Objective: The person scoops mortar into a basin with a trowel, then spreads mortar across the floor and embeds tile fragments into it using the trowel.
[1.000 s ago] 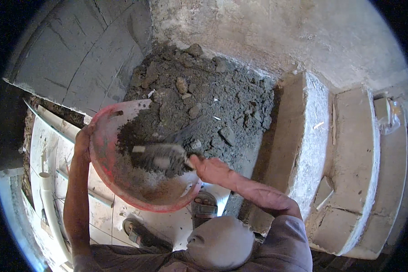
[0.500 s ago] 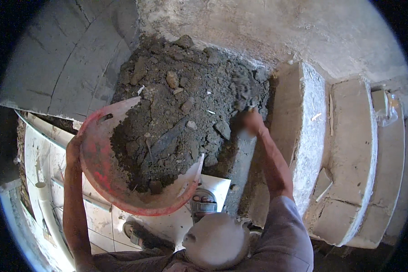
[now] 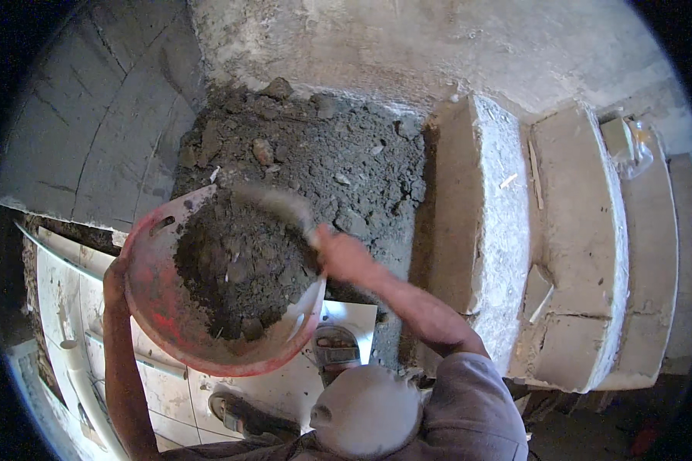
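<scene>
A worn red tub (image 3: 158, 326) tilts toward the heap of dark, lumpy mortar or wet soil (image 3: 361, 180), with much of the same material inside it. My left hand (image 3: 115, 286) is closed on the tub's left rim. Over the tub's right side, my right hand (image 3: 344, 257) grips the handle of a trowel-like tool (image 3: 273, 201). Motion blurs its blade, which lies across the tub's far opening, so its exact shape is unclear. Dark material (image 3: 238, 261) fills the tub below the blade.
Rough concrete steps (image 3: 507, 230) rise on the right, with a clear plastic bag (image 3: 634, 157) on one. A bare wall (image 3: 423, 54) stands behind the heap, and a grey slab (image 3: 92, 115) at far left. Pale tiles (image 3: 177, 392) and a white pipe (image 3: 84, 376) lie at lower left.
My right hand has swung left with the tool, from the heap's right side to over the tub. My left hand keeps its hold on the rim. The tub sits slightly lower in view.
</scene>
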{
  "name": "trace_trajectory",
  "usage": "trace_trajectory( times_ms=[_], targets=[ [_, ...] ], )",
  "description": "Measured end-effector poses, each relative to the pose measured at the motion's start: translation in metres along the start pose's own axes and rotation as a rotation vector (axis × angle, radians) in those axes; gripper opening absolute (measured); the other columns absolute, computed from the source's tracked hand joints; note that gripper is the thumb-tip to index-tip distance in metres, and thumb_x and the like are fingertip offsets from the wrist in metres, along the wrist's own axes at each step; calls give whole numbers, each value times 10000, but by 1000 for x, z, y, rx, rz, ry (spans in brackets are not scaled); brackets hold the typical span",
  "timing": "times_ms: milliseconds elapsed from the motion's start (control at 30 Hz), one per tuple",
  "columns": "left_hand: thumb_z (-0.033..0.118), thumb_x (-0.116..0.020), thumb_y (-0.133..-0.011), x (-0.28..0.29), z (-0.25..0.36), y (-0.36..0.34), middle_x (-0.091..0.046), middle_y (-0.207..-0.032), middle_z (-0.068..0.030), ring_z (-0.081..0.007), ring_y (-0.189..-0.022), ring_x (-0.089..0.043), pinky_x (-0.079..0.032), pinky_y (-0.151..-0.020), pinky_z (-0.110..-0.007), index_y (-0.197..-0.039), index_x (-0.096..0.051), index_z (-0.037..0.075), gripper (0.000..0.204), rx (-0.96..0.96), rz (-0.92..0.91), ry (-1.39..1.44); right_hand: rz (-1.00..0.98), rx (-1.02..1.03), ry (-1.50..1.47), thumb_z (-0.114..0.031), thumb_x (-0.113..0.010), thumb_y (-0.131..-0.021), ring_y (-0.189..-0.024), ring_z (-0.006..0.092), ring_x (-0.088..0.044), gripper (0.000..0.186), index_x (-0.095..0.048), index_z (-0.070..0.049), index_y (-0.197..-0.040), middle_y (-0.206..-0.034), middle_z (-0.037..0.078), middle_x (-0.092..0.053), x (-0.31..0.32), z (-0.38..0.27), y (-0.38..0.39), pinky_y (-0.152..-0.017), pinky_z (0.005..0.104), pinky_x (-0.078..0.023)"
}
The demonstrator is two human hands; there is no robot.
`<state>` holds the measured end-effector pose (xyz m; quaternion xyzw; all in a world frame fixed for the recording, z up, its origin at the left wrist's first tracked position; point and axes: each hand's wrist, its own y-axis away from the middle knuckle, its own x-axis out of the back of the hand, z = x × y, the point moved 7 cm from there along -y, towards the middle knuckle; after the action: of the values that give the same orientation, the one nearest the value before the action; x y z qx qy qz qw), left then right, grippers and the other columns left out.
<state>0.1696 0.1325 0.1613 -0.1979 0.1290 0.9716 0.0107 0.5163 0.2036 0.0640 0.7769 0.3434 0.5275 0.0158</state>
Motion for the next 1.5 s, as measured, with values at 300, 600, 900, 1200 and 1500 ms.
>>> trace_trajectory(
  times_ms=[300,600,900,1200,1500],
  targets=[
    [358,-448,-790,54,-24,4,-310,-1337,-139,-273,-1245,-267,-163,-1050,-369,-1291,-299,-8,638,148,211,4,576,-610,-144,-208,-565,-726,-789,397,-576,356,-406,-16,-980,-852,247,-578,115,305,-12,-676,464,-458],
    [388,-502,-796,70,-22,-8,-384,-1263,-190,-318,-1157,-392,-312,-981,-414,-1271,-298,-46,675,71,186,-174,99,-260,-97,-120,-547,-681,-709,450,-551,387,-344,28,-975,-765,290,-560,6,108,-42,-608,499,-446],
    [413,-522,-776,56,-20,18,-376,-1276,-172,-302,-1166,-379,-294,-992,-401,-1274,-310,-30,699,162,227,-68,-43,-54,66,-103,-542,-688,-683,424,-557,439,-366,30,-1068,-762,260,-570,-7,20,10,-587,471,-463],
    [440,-528,-749,2,-4,-2,-340,-1315,-131,-281,-1205,-331,-246,-1018,-388,-1279,-325,4,715,54,64,-8,334,-790,19,-264,-546,-752,-891,394,-560,441,-363,2,-1054,-933,252,-571,30,314,36,-737,444,-466],
    [425,-494,-766,24,-7,1,-370,-1284,-153,-288,-1178,-365,-273,-1000,-388,-1281,-317,-3,692,126,126,-136,-23,-390,-210,-140,-527,-675,-846,437,-540,462,-363,9,-1081,-858,303,-553,-29,107,23,-714,478,-442]
  ],
)
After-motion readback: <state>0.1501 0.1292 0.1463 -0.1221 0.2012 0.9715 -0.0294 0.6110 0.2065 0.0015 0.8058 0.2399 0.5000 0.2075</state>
